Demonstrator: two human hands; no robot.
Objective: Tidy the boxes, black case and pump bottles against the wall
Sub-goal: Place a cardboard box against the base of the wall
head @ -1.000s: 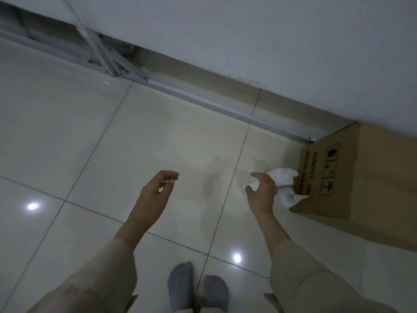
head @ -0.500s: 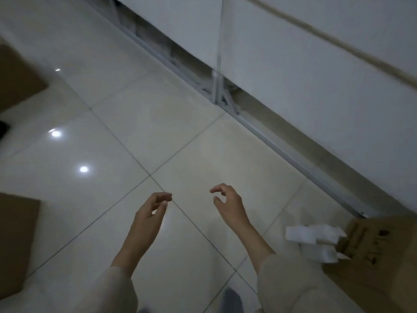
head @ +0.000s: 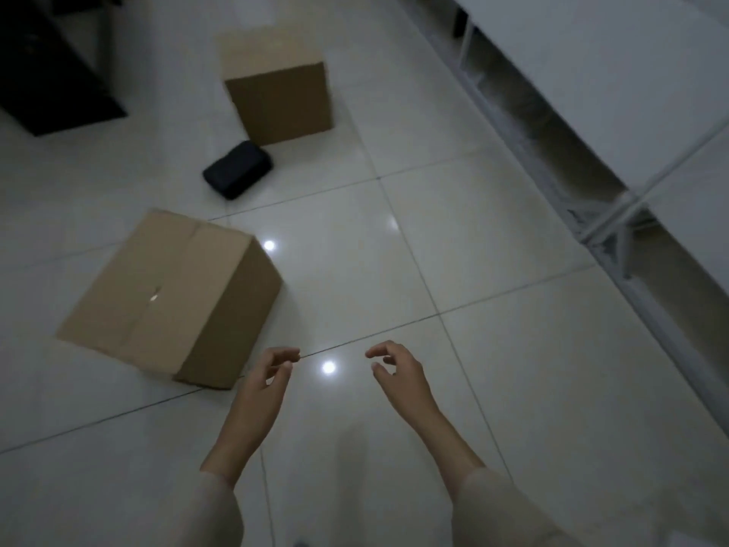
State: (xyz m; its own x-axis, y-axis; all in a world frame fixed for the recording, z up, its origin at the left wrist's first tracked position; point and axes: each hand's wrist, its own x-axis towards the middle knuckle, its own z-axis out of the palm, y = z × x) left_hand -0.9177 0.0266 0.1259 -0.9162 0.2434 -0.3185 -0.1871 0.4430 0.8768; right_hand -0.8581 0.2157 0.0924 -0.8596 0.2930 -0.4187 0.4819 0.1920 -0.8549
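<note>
No lettering, label, brand mark or number can be read anywhere in this view: the visible faces of the near brown cardboard box (head: 169, 298) with the taped seam on top, those of the far brown cardboard box (head: 278, 88), and the surface of the small black rectangular case (head: 238, 169) lying on the pale tiled floor (head: 453, 238) all show plain

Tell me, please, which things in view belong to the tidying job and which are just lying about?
Job: near cardboard box; far cardboard box; black case; wall.
Just there: dark furniture; white frame rail.
</note>
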